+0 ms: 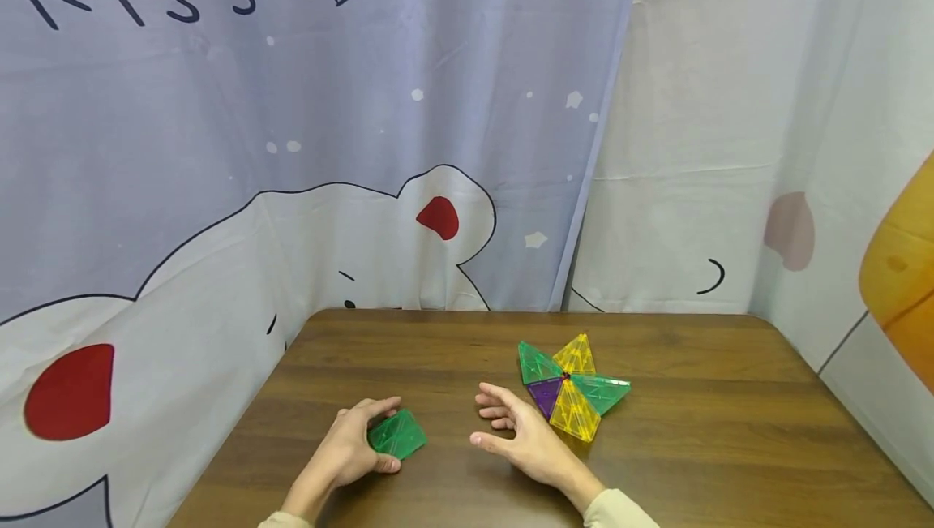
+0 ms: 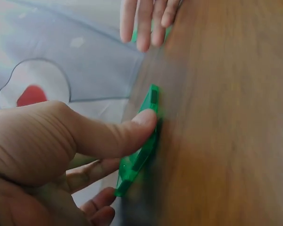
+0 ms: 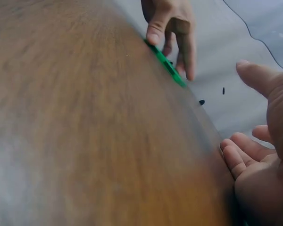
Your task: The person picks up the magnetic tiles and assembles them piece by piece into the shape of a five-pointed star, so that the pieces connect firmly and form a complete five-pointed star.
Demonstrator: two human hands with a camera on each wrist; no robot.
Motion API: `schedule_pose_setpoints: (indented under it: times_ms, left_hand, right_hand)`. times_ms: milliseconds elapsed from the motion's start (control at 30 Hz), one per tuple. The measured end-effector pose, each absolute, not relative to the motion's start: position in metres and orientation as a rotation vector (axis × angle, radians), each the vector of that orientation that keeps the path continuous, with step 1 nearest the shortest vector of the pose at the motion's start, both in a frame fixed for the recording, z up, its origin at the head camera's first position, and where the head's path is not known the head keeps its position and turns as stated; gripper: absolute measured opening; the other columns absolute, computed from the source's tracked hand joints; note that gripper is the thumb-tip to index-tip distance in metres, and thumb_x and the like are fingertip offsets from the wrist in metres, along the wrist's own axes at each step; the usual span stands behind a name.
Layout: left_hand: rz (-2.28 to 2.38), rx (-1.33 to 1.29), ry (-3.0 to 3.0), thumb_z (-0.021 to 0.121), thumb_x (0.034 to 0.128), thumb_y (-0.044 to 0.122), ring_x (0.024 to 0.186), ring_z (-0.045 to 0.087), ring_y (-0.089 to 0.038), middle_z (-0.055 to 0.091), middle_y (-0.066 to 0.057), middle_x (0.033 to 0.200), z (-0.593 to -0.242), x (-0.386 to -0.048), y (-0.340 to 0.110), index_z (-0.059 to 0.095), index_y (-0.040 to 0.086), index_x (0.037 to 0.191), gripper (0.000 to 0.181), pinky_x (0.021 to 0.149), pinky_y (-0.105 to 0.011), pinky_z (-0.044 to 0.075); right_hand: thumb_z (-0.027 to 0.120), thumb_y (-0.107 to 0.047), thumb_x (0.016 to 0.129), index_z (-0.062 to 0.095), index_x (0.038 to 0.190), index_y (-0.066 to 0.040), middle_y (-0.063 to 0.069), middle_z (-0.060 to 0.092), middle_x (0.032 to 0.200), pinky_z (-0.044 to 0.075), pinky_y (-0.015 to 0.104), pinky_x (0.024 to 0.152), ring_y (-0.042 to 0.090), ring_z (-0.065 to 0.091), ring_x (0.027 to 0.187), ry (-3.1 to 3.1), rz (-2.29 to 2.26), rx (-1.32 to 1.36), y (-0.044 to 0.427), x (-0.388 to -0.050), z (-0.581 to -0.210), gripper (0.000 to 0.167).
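My left hand (image 1: 349,440) pinches a translucent green magnetic tile (image 1: 404,434) between thumb and fingers, low over the left part of the table. In the left wrist view the thumb presses on the edge of the green tile (image 2: 148,136), which is tilted. My right hand (image 1: 527,437) hovers with spread, relaxed fingers and holds nothing. Just beyond it lies a star-like group of triangular magnetic tiles: two green (image 1: 601,392), two yellow (image 1: 576,414) and one purple (image 1: 545,395), their points meeting in the middle.
The brown wooden table (image 1: 715,431) carries all the tiles. Behind it hangs a patterned curtain (image 1: 438,66) with drawn figures, and a paler cloth (image 1: 679,147) covers the right side.
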State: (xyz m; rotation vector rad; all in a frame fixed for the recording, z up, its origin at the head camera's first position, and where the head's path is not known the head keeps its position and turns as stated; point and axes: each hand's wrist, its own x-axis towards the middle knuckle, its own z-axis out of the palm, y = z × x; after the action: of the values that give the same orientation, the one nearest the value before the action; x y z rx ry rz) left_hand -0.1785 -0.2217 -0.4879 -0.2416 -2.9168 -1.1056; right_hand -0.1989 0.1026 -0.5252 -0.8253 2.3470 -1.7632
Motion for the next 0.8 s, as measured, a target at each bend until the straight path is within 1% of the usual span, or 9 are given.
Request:
schedule_pose_setpoints:
  times_ms: [167, 300, 400, 467, 533, 600, 667, 733, 800]
  left_hand:
    - [-1.085, -0.477, -2.915, 0.104, 0.0625, -0.005, 0.118, 0.060, -0.032, 0.075, -0.008, 0.139, -0.488, -0.194, -0.201, 0.077, 0.015, 0.141, 0.085, 0.101, -0.057, 0.056]
    - [-1.183, -0.693, -2.907, 0.089, 0.0709, -0.020, 0.120, 0.066, -0.039, 0.072, -0.015, 0.141, -0.490, -0.203, -0.188, 0.078, 0.016, 0.141, 0.080, 0.098, -0.059, 0.060]
    - [-1.291, -0.814, -2.876, 0.078, 0.0751, -0.026, 0.127, 0.070, -0.044, 0.072, -0.015, 0.144, -0.493, -0.207, -0.180, 0.079, 0.017, 0.138, 0.076, 0.105, -0.059, 0.059]
    - [-1.356, -0.860, -2.833, 0.075, 0.0781, -0.028, 0.132, 0.070, -0.042, 0.072, -0.014, 0.145, -0.496, -0.208, -0.177, 0.081, 0.014, 0.134, 0.070, 0.109, -0.056, 0.058]
    - [-1.380, -0.858, -2.782, 0.077, 0.0812, -0.027, 0.133, 0.070, -0.039, 0.074, -0.013, 0.143, -0.498, -0.209, -0.175, 0.082, 0.011, 0.130, 0.062, 0.110, -0.051, 0.058]
    - [-1.341, -0.806, -2.753, 0.084, 0.0823, -0.021, 0.125, 0.073, -0.038, 0.075, -0.012, 0.137, -0.499, -0.209, -0.174, 0.082, 0.010, 0.125, 0.052, 0.103, -0.044, 0.063]
    - [-1.294, -0.744, -2.755, 0.091, 0.0826, -0.012, 0.115, 0.072, -0.033, 0.075, -0.010, 0.129, -0.499, -0.209, -0.175, 0.082, 0.008, 0.123, 0.046, 0.094, -0.038, 0.064]
    - [-1.247, -0.699, -2.783, 0.096, 0.0836, -0.001, 0.108, 0.068, -0.027, 0.075, -0.007, 0.123, -0.499, -0.208, -0.176, 0.082, 0.009, 0.124, 0.044, 0.087, -0.033, 0.062]
    - [-1.244, -0.699, -2.812, 0.097, 0.0853, 0.005, 0.106, 0.066, -0.025, 0.076, -0.007, 0.121, -0.499, -0.208, -0.176, 0.081, 0.007, 0.127, 0.044, 0.084, -0.031, 0.059]
  right_hand:
    - [0.082, -0.014, 0.103, 0.046, 0.163, 0.006, 0.025, 0.060, 0.155, 0.057, 0.040, 0.111, 0.043, 0.062, 0.140, 2.374, -1.746, -0.864, 0.104, -0.202, -0.526, 0.072]
    - [0.083, -0.007, 0.100, 0.052, 0.159, 0.006, 0.023, 0.062, 0.153, 0.061, 0.036, 0.103, 0.041, 0.065, 0.133, 2.453, -1.690, -0.877, 0.104, -0.203, -0.526, 0.068]
    - [0.084, -0.004, 0.099, 0.059, 0.154, 0.002, 0.016, 0.066, 0.146, 0.062, 0.030, 0.094, 0.033, 0.066, 0.123, 2.542, -1.588, -0.885, 0.104, -0.203, -0.526, 0.061]
    - [0.084, -0.004, 0.098, 0.064, 0.150, -0.001, 0.011, 0.068, 0.141, 0.061, 0.027, 0.090, 0.027, 0.065, 0.117, 2.598, -1.519, -0.891, 0.104, -0.203, -0.527, 0.056]
    - [0.084, -0.004, 0.097, 0.067, 0.146, -0.003, 0.007, 0.069, 0.136, 0.060, 0.026, 0.088, 0.023, 0.064, 0.113, 2.635, -1.481, -0.894, 0.104, -0.203, -0.528, 0.052]
    - [0.085, -0.004, 0.097, 0.070, 0.143, -0.004, 0.006, 0.069, 0.132, 0.060, 0.026, 0.088, 0.021, 0.063, 0.111, 2.661, -1.469, -0.897, 0.104, -0.202, -0.529, 0.048]
    - [0.085, -0.004, 0.096, 0.072, 0.140, -0.005, 0.004, 0.069, 0.129, 0.059, 0.026, 0.087, 0.019, 0.063, 0.109, 2.692, -1.456, -0.898, 0.103, -0.202, -0.530, 0.045]
    - [0.085, -0.005, 0.096, 0.074, 0.137, -0.007, 0.002, 0.069, 0.125, 0.058, 0.026, 0.086, 0.016, 0.063, 0.106, 2.722, -1.436, -0.894, 0.103, -0.201, -0.530, 0.043]
    - [0.086, -0.007, 0.096, 0.075, 0.135, -0.009, 0.000, 0.069, 0.121, 0.058, 0.026, 0.086, 0.014, 0.063, 0.103, 2.746, -1.419, -0.884, 0.103, -0.200, -0.530, 0.041]
